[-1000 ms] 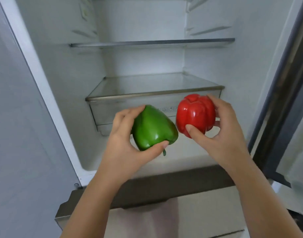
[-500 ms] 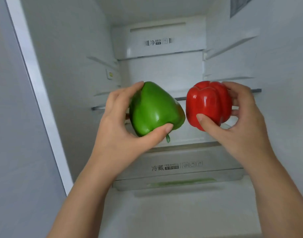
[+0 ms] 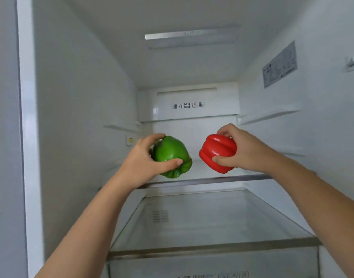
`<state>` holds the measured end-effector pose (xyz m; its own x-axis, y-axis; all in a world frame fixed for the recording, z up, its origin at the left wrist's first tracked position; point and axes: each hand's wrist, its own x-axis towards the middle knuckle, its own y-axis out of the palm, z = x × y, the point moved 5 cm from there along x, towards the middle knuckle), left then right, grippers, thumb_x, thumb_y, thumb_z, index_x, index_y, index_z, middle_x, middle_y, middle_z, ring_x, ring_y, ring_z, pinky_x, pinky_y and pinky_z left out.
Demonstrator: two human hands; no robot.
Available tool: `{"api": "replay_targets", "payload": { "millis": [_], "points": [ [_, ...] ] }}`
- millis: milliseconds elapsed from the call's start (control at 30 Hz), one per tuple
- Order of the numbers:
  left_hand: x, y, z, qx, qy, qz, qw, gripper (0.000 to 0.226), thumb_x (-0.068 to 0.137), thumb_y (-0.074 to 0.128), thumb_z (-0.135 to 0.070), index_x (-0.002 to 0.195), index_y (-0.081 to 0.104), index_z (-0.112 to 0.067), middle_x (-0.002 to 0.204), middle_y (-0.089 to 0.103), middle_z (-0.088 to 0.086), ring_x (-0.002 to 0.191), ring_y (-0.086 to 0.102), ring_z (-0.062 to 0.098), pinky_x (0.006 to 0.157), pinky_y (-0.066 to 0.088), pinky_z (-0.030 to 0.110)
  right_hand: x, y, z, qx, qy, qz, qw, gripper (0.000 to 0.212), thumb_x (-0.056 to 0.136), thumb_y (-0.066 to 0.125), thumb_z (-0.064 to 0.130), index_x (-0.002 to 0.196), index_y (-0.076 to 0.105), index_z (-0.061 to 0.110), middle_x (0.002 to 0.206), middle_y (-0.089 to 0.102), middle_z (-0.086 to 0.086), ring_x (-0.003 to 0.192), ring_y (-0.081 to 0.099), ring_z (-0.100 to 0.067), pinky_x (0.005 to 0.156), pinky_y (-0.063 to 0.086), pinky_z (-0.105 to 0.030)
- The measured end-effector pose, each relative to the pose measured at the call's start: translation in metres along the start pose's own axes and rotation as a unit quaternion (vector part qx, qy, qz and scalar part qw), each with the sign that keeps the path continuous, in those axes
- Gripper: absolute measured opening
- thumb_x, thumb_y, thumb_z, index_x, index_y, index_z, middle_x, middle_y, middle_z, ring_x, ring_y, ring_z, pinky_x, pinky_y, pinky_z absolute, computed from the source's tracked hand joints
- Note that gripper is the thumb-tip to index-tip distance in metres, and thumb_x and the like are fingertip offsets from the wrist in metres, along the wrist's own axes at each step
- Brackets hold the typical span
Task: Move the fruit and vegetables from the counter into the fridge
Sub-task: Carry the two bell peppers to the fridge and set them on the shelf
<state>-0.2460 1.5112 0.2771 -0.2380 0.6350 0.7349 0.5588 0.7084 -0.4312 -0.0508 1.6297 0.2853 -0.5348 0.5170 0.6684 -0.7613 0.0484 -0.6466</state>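
My left hand (image 3: 144, 159) grips a green bell pepper (image 3: 172, 155), and my right hand (image 3: 246, 151) grips a red bell pepper (image 3: 217, 151). Both peppers are held side by side inside the open white fridge (image 3: 82, 109), just above the front edge of the upper glass shelf (image 3: 208, 179). A gap of about a hand's width separates the two peppers. Neither pepper touches the shelf as far as I can tell.
A lower glass shelf (image 3: 212, 250) with a metal front trim lies below my forearms, over a clear drawer (image 3: 212, 267). The fridge's left frame (image 3: 28, 137) stands at the left. A label (image 3: 279, 65) sits on the right inner wall, a light strip (image 3: 190, 35) on the ceiling.
Both hands have risen and reached deeper into the fridge with the peppers, from the crisper drawer level up to the upper shelf. The view has tilted upward to the fridge ceiling.
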Motion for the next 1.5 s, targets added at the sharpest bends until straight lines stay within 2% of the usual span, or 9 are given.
{"api": "replay_targets", "payload": {
  "millis": [200,400,533,633,800,967,1233,1367,1500],
  "points": [
    [0.048,0.028,0.016,-0.056,-0.047,0.138,0.988,0.076,0.038,0.078,-0.049,0.108,0.052,-0.037,0.113,0.051,-0.009,0.098,0.057,0.009,0.079,0.051,0.021,0.051,0.008,-0.024,0.032,0.004,0.125,0.992,0.047,0.076,0.071,0.028,0.115,0.046,0.029,0.113,0.049,0.003,0.091,0.057,-0.014,0.059,0.052,-0.022],
    [0.079,0.054,0.021,0.004,-0.056,0.241,0.969,0.058,0.071,0.079,-0.022,0.119,0.049,-0.031,0.124,0.047,-0.004,0.107,0.054,0.016,0.093,0.047,0.027,0.085,0.007,-0.052,0.019,0.018,0.164,0.986,0.042,0.077,0.071,0.026,0.114,0.053,0.028,0.116,0.052,0.001,0.095,0.057,-0.014,0.077,0.05,-0.025],
    [0.084,0.061,0.032,-0.017,-0.08,0.25,0.965,0.062,0.063,0.078,-0.028,0.119,0.051,-0.031,0.121,0.051,-0.004,0.103,0.056,0.011,0.086,0.047,0.017,0.086,0.018,-0.069,0.085,0.04,0.179,0.979,0.051,0.066,0.073,0.037,0.112,0.054,0.034,0.118,0.053,0.003,0.104,0.056,-0.016,0.088,0.051,-0.034],
    [0.083,0.068,0.038,-0.083,-0.104,0.259,0.957,0.058,0.061,0.069,-0.028,0.117,0.052,-0.029,0.117,0.058,0.0,0.102,0.059,0.011,0.085,0.048,0.017,0.086,0.024,-0.073,0.135,0.039,0.177,0.974,0.046,0.076,0.074,0.027,0.116,0.052,0.034,0.12,0.052,0.005,0.11,0.052,-0.017,0.089,0.051,-0.039],
    [0.086,0.072,0.045,-0.09,-0.101,0.272,0.953,0.057,0.063,0.069,-0.021,0.116,0.052,-0.033,0.116,0.06,0.0,0.108,0.057,0.015,0.093,0.047,0.023,0.088,0.028,-0.074,0.155,0.025,0.184,0.97,0.043,0.078,0.071,0.023,0.116,0.054,0.033,0.117,0.053,0.012,0.107,0.053,-0.011,0.09,0.051,-0.037],
    [0.087,0.072,0.046,-0.089,-0.09,0.269,0.955,0.064,0.062,0.071,-0.025,0.122,0.05,-0.032,0.118,0.058,-0.004,0.107,0.057,0.009,0.086,0.047,0.015,0.088,0.031,-0.075,0.149,0.017,0.184,0.971,0.043,0.077,0.072,0.027,0.114,0.054,0.038,0.123,0.051,0.008,0.11,0.052,-0.012,0.09,0.05,-0.035],
    [0.085,0.072,0.048,-0.082,-0.099,0.239,0.963,0.065,0.059,0.073,-0.031,0.119,0.048,-0.038,0.122,0.054,-0.002,0.109,0.054,0.009,0.088,0.045,0.016,0.085,0.032,-0.075,0.146,0.017,0.183,0.972,0.048,0.076,0.072,0.031,0.116,0.049,0.043,0.126,0.048,0.007,0.111,0.051,-0.012,0.088,0.05,-0.027],
    [0.084,0.071,0.045,-0.073,-0.098,0.23,0.966,0.067,0.059,0.073,-0.034,0.119,0.045,-0.041,0.128,0.048,-0.004,0.108,0.052,0.005,0.079,0.043,0.009,0.083,0.03,-0.074,0.158,0.022,0.178,0.971,0.046,0.077,0.07,0.034,0.116,0.048,0.043,0.125,0.048,0.008,0.111,0.049,-0.012,0.083,0.051,-0.027],
    [0.08,0.065,0.04,-0.067,-0.105,0.211,0.97,0.071,0.058,0.073,-0.038,0.122,0.041,-0.044,0.137,0.037,-0.004,0.116,0.043,0.012,0.088,0.035,0.02,0.079,0.026,-0.069,0.15,0.02,0.157,0.976,0.045,0.078,0.068,0.037,0.118,0.047,0.042,0.127,0.047,0.007,0.117,0.044,-0.014,0.08,0.048,-0.026]
  ]
}}
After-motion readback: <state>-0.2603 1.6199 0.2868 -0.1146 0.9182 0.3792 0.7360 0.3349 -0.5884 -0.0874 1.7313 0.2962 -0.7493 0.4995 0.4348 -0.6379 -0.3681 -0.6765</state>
